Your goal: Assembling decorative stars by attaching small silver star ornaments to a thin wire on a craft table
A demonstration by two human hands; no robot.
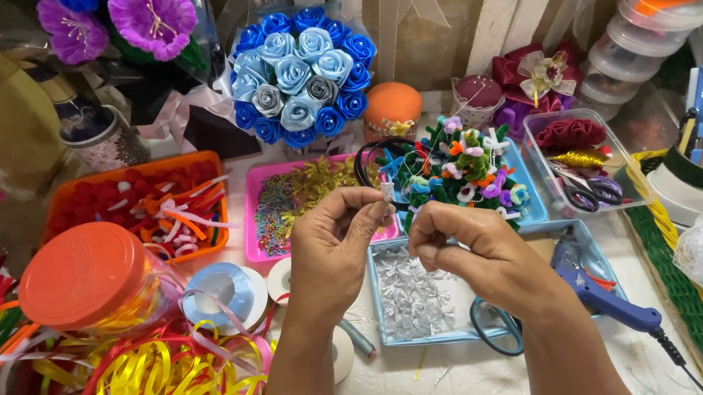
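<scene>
My left hand (333, 251) pinches a tiny silver ribbon piece (386, 190) between thumb and forefinger, held up over the table. My right hand (473, 250) is closed beside it, its fingertips almost touching the left ones, and seems to pinch a fine thread or wire that is too thin to see clearly. Below both hands lies a light blue tray (391, 338) filled with several small silver bows (412, 295). Just behind the hands, a black headband (366, 166) rests by a pile of colourful small flowers (465, 169).
A blue glue gun (597, 290) lies right of the tray, blue-handled scissors (495, 330) under my right wrist. Left are an orange-lidded jar (84, 275), ribbon rolls (223, 291), loose ribbons (155, 392), an orange tray (68, 195) and a pink tray (251, 224). A blue rose bouquet (301, 73) stands behind.
</scene>
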